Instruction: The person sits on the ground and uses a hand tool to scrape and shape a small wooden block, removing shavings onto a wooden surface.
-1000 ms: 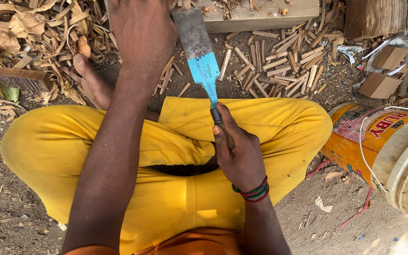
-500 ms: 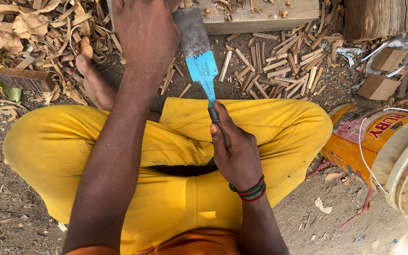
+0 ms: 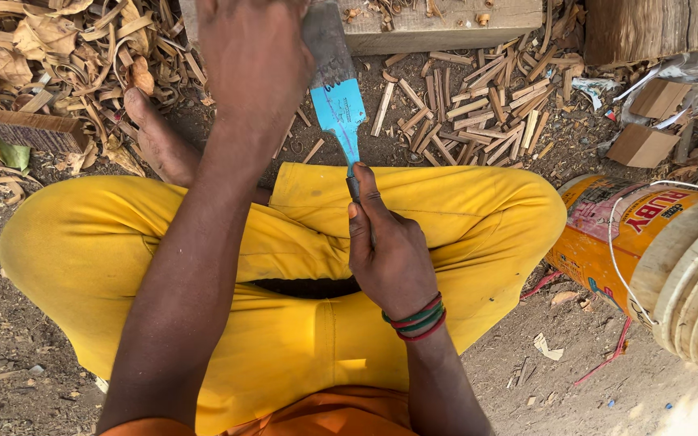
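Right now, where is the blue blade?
In the head view the blue blade sits top centre, above the yellow trousers. The right hand grips its handle, and the left hand lies just beside it, near the wooden block.

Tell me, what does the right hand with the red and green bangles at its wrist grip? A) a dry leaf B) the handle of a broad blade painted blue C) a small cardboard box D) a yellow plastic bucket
B: the right hand closes round the handle of the blue-painted broad blade, which points away over the yellow-trousered legs.
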